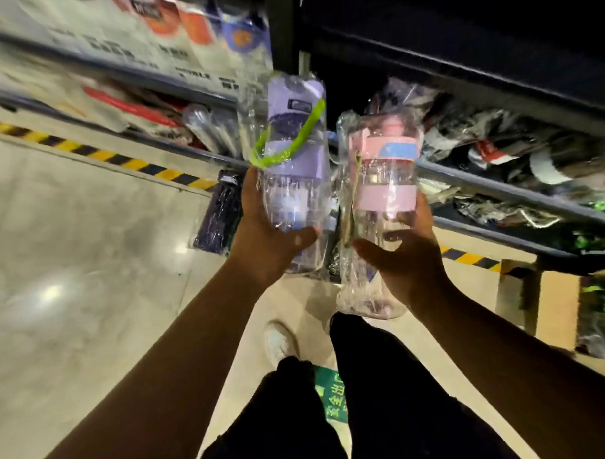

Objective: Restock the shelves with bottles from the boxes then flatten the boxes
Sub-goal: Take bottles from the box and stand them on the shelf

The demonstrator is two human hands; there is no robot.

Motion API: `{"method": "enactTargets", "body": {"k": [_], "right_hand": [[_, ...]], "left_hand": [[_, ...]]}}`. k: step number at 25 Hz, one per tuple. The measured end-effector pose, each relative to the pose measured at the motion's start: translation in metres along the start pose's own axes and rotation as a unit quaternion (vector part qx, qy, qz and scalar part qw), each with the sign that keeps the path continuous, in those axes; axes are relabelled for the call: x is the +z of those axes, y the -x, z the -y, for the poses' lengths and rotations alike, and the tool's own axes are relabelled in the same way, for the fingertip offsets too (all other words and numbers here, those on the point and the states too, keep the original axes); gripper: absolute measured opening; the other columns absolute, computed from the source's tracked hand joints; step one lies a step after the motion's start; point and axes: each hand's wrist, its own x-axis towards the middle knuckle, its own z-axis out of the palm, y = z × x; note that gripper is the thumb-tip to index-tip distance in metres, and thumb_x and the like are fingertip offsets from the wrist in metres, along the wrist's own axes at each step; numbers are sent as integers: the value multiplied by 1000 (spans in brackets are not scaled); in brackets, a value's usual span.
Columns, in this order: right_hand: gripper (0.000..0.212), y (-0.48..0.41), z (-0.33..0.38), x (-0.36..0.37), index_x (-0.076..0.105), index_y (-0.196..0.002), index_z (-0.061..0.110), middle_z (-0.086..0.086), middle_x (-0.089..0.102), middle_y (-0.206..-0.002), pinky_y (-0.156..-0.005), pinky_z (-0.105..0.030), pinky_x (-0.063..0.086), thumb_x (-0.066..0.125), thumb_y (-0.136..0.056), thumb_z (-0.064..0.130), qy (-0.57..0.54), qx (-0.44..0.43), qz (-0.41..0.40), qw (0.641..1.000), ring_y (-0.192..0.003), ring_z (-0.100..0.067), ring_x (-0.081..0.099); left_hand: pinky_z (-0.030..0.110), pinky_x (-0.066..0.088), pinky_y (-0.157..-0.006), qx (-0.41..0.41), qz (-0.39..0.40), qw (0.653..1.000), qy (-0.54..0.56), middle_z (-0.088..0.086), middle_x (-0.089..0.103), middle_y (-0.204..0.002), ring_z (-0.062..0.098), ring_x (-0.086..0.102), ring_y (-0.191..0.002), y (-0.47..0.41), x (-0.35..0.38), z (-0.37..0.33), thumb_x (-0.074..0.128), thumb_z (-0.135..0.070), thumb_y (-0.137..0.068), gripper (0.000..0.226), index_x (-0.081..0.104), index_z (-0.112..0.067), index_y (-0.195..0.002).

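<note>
Fingers of the left hand (260, 230) are curling around the lower body of a purple bottle (294, 167), thumb pressing across its clear base, while the right hand (403, 256) is clasping a pink bottle (382, 192) the same way, thumb in front and fingertips showing behind its right edge. Both bottles are being held upright at the centre of the frame, side by side and nearly touching, in front of a dark shelf rail (498, 188).

Each bottle is sealed in a loose, crinkled plastic sleeve, which is likely making the surface slick, so the grip around the stiff lower barrel looks the surest hold. Both appear empty and light, with hard transparent walls that may scuff or crack if dropped on the floor (71, 237).

The purple bottle is wearing a lilac cap and band and a bright green carry strap (291, 137) looped across its upper half. The pink one is showing a pink lid, a pale blue patch and a pink band at mid-height.

More wrapped goods are crowding the shelf to the right of the frame, blurred beyond telling what they are. A cardboard box (554, 309) is sitting at the right edge, lower down, not yet flattened. Yellow-and-black hazard tape (96, 154) is running along the floor at the left.
</note>
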Motion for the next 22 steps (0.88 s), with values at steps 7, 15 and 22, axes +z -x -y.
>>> {"method": "enactTargets", "body": {"k": [7, 15, 22], "right_hand": [[81, 77, 92, -26, 35, -139, 11, 9, 61, -110, -77, -12, 49, 75, -73, -15, -84, -162, -86, 979, -95, 6, 63], [92, 142, 214, -101, 29, -147, 24, 7, 58, -128, -93, -21, 50, 83, -75, 9, -36, -284, -185, 940, -112, 0, 59], [96, 188, 333, -177, 29, -142, 41, 26, 55, -125, -86, -13, 46, 88, -70, 15, -29, -403, -238, 883, -110, 10, 57]], "left_hand": [[3, 42, -91, 134, 55, 988, -61, -26, 42, -140, -18, 49, -117, 39, -13, -133, 89, -16, -72, 116, 11, -28, -158], [14, 40, -100, 268, 88, 957, -59, -36, 42, -135, -12, 50, -121, 93, -17, -294, 86, -20, -77, 117, 3, -42, -157], [21, 53, -91, 375, 94, 921, -47, -24, 52, -134, -8, 60, -107, 131, -13, -425, 90, -26, -70, 117, 10, -49, -153]]}}
